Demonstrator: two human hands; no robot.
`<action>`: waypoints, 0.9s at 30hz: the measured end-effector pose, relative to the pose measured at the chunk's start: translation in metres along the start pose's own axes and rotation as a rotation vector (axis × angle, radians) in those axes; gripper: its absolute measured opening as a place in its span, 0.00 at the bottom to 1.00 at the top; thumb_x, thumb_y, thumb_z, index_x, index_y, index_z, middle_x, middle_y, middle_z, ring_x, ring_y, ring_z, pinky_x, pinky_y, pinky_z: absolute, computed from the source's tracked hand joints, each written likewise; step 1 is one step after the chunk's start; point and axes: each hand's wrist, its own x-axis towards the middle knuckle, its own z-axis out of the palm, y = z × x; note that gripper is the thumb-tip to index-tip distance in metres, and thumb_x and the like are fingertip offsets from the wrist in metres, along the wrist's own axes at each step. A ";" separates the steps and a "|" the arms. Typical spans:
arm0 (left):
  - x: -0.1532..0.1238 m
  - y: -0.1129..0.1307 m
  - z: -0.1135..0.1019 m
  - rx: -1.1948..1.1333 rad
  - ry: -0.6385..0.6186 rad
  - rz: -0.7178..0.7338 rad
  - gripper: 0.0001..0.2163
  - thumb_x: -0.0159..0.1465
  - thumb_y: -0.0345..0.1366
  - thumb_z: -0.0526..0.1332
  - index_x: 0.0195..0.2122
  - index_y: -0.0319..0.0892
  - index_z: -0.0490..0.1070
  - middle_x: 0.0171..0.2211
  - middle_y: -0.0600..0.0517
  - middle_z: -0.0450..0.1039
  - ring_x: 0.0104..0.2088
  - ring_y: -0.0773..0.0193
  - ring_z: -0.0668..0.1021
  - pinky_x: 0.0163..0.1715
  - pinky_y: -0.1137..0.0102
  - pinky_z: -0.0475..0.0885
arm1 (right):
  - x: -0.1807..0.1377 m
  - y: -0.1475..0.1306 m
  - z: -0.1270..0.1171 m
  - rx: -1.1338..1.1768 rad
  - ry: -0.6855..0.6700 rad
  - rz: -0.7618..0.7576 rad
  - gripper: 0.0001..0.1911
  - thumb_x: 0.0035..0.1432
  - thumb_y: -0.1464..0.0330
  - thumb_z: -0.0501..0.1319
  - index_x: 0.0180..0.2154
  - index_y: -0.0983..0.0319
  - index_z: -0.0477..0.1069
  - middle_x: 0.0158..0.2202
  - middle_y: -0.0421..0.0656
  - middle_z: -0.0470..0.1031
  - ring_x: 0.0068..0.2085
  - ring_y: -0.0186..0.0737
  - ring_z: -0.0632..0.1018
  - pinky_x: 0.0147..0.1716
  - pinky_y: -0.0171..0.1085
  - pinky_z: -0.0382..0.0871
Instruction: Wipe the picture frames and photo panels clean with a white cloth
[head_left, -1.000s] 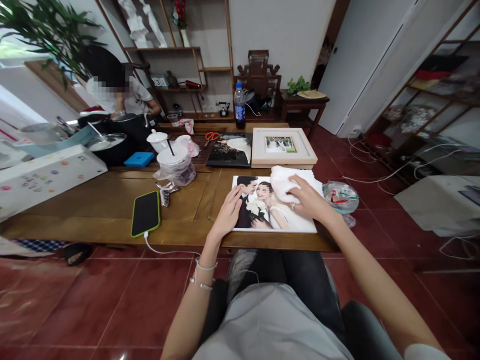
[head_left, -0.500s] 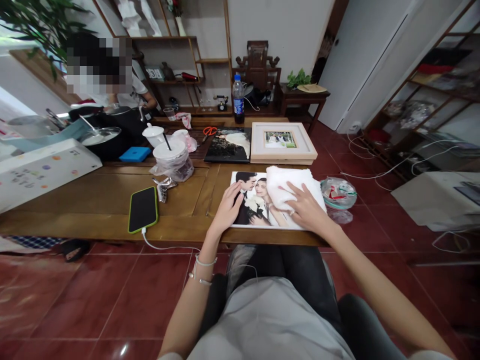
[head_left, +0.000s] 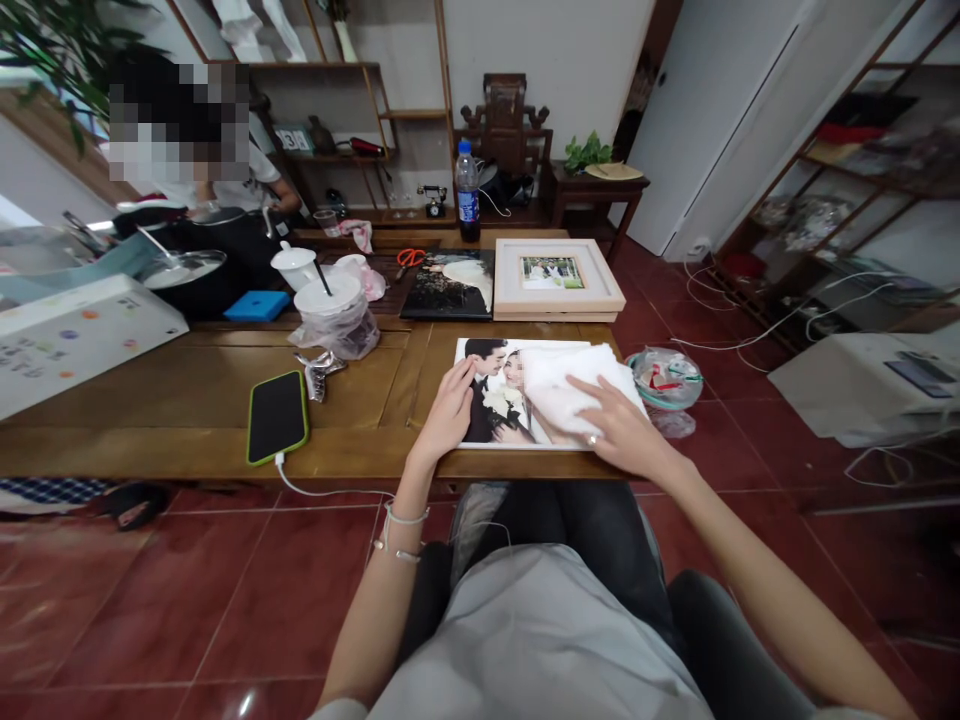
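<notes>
A wedding photo panel (head_left: 501,408) lies flat near the table's front edge, showing a couple and white flowers. My left hand (head_left: 448,412) rests on its left edge with the fingers stretched out. Over the panel's right part is a folded white cloth (head_left: 551,385). My right hand (head_left: 626,432) lies on this cloth, fingers spread and pressing down, a ring on one of them. The cloth hides the right side of the picture.
Behind the panel stand a framed photo (head_left: 511,290), a dark photo panel (head_left: 450,285), orange-handled scissors (head_left: 410,259) and a cola bottle (head_left: 468,195). To the left are a charging phone (head_left: 277,418) and a bagged cup (head_left: 334,315). A person (head_left: 259,170) sits across the table.
My right hand has slid the cloth slightly toward me over the panel, and its folds have shifted. My left hand stays at the left edge. The whole view has moved a little.
</notes>
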 end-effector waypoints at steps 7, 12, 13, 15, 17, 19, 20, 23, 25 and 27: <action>0.000 0.000 0.001 -0.014 0.022 0.001 0.21 0.68 0.34 0.44 0.62 0.43 0.57 0.64 0.46 0.55 0.64 0.59 0.56 0.64 0.55 0.49 | 0.065 0.047 0.018 -0.102 0.068 0.165 0.17 0.54 0.72 0.56 0.47 0.65 0.71 0.56 0.57 0.67 0.63 0.51 0.60 0.60 0.58 0.49; 0.000 0.002 0.002 -0.029 0.052 -0.006 0.21 0.68 0.33 0.45 0.61 0.45 0.58 0.63 0.47 0.56 0.64 0.60 0.57 0.64 0.55 0.50 | 0.056 0.024 0.011 -0.115 0.009 0.105 0.22 0.50 0.78 0.52 0.48 0.68 0.71 0.58 0.60 0.65 0.63 0.53 0.58 0.59 0.59 0.48; 0.000 0.002 0.002 -0.036 0.059 -0.007 0.20 0.68 0.34 0.45 0.61 0.45 0.59 0.63 0.48 0.56 0.64 0.60 0.57 0.64 0.56 0.50 | 0.049 0.014 0.008 -0.100 -0.012 0.086 0.22 0.49 0.79 0.52 0.47 0.68 0.71 0.58 0.59 0.65 0.63 0.53 0.58 0.59 0.59 0.48; 0.000 0.002 0.003 -0.040 0.065 -0.012 0.20 0.68 0.33 0.45 0.60 0.44 0.59 0.63 0.47 0.57 0.64 0.60 0.58 0.64 0.56 0.51 | 0.032 -0.010 0.003 -0.067 -0.066 0.032 0.23 0.46 0.81 0.53 0.45 0.67 0.73 0.58 0.58 0.66 0.64 0.55 0.57 0.60 0.61 0.47; 0.000 0.001 0.003 -0.034 0.061 -0.016 0.20 0.68 0.33 0.45 0.60 0.43 0.60 0.63 0.46 0.57 0.63 0.60 0.58 0.64 0.57 0.51 | 0.013 -0.036 -0.001 -0.031 -0.110 -0.018 0.24 0.44 0.82 0.52 0.42 0.64 0.74 0.60 0.52 0.63 0.64 0.55 0.55 0.60 0.63 0.45; 0.000 0.000 0.004 -0.024 0.051 -0.012 0.20 0.67 0.33 0.44 0.60 0.42 0.59 0.63 0.45 0.57 0.64 0.60 0.58 0.64 0.56 0.50 | -0.004 -0.058 -0.004 0.006 -0.156 -0.066 0.24 0.42 0.83 0.52 0.40 0.62 0.74 0.62 0.47 0.60 0.65 0.54 0.51 0.60 0.64 0.43; 0.000 -0.001 0.004 -0.020 0.046 -0.007 0.21 0.68 0.33 0.44 0.61 0.42 0.59 0.63 0.45 0.56 0.64 0.60 0.58 0.64 0.56 0.50 | -0.010 -0.065 -0.006 0.021 -0.178 -0.087 0.24 0.42 0.83 0.52 0.39 0.61 0.74 0.63 0.46 0.59 0.66 0.54 0.50 0.60 0.64 0.43; 0.000 -0.003 0.003 -0.014 0.036 0.008 0.21 0.68 0.34 0.44 0.61 0.42 0.58 0.63 0.45 0.56 0.64 0.60 0.57 0.64 0.56 0.50 | -0.018 -0.069 -0.008 0.064 -0.207 -0.120 0.23 0.42 0.83 0.52 0.38 0.61 0.74 0.63 0.45 0.58 0.66 0.51 0.49 0.62 0.62 0.42; 0.000 -0.003 0.003 -0.015 0.031 0.014 0.21 0.68 0.35 0.43 0.61 0.41 0.58 0.63 0.44 0.55 0.64 0.59 0.57 0.64 0.56 0.50 | -0.013 -0.057 -0.009 0.101 -0.183 -0.114 0.24 0.41 0.83 0.52 0.39 0.62 0.74 0.63 0.47 0.58 0.66 0.47 0.51 0.63 0.58 0.42; 0.000 -0.003 0.002 -0.019 0.026 0.020 0.21 0.68 0.35 0.43 0.61 0.41 0.57 0.64 0.44 0.55 0.64 0.59 0.56 0.64 0.55 0.49 | -0.002 -0.040 -0.007 0.122 -0.138 -0.084 0.24 0.40 0.82 0.52 0.40 0.62 0.74 0.63 0.50 0.58 0.65 0.46 0.55 0.63 0.55 0.44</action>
